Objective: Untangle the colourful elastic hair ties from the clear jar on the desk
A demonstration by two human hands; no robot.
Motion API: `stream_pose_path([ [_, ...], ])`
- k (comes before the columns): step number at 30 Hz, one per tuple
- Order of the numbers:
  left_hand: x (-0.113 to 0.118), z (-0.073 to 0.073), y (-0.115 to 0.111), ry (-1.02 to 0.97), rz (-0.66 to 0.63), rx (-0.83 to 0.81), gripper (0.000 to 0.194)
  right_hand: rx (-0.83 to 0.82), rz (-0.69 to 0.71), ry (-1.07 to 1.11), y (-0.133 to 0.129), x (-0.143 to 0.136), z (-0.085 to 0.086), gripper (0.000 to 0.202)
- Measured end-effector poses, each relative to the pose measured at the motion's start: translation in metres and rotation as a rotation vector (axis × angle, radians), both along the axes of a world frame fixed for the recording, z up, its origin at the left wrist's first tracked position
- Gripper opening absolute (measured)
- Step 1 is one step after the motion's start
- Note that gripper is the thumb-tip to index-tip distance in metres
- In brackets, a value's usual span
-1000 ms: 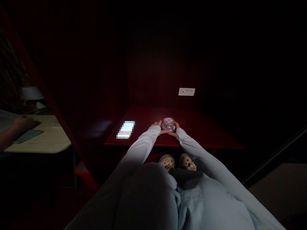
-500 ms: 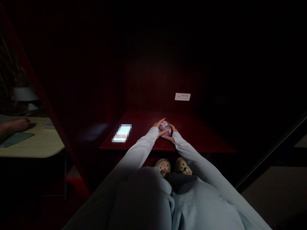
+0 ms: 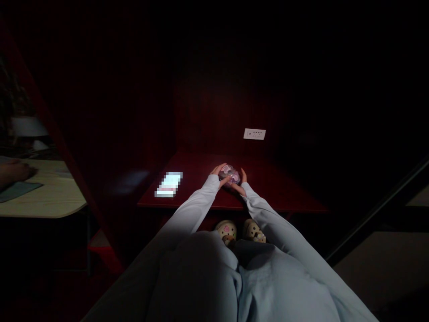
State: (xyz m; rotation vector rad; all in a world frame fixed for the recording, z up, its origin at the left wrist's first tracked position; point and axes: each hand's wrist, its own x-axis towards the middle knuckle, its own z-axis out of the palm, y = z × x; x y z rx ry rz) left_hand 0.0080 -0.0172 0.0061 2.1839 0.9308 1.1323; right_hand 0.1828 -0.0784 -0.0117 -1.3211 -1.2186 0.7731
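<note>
The left hand (image 3: 217, 171) grips a small, rounded, translucent pink-and-purple container (image 3: 230, 172); the right hand (image 3: 241, 184) curves around its right side, whether gripping I cannot tell.

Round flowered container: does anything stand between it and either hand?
Nothing visible does. The left hand and right hand are cupped around the round flowered container; whether every finger touches, I cannot tell. The bright rectangle lies apart, to the left.

A person wears plain, pale blue-grey long sleeves (image 3: 197, 203), matching creased clothing (image 3: 271, 281) and, just beyond that clothing, cream hole-punched clogs (image 3: 232, 230) decorated with a pink charm (image 3: 226, 229) and brownish charms (image 3: 229, 240).
</note>
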Motion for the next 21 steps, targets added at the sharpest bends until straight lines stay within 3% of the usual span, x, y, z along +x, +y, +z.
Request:
stream_pose_path([
  [4, 0.002, -0.007, 0.003, -0.229, -0.019, 0.069, 0.065, -0.142, 0.042, 0.251, 0.006, -0.004, 0.012, 0.076],
  [8, 0.008, -0.014, 0.004, -0.298, -0.088, 0.137, 0.063, -0.226, 0.224, 0.722, 0.002, -0.007, 0.016, 0.075],
  [12, 0.010, -0.016, 0.008, -0.290, -0.101, 0.134, 0.060, -0.230, 0.346, 0.926, -0.001, -0.015, 0.014, 0.064],
  [21, 0.010, -0.020, 0.021, -0.445, -0.018, 0.055, 0.061, -0.237, 0.159, 0.996, 0.015, -0.031, 0.026, 0.053],
])
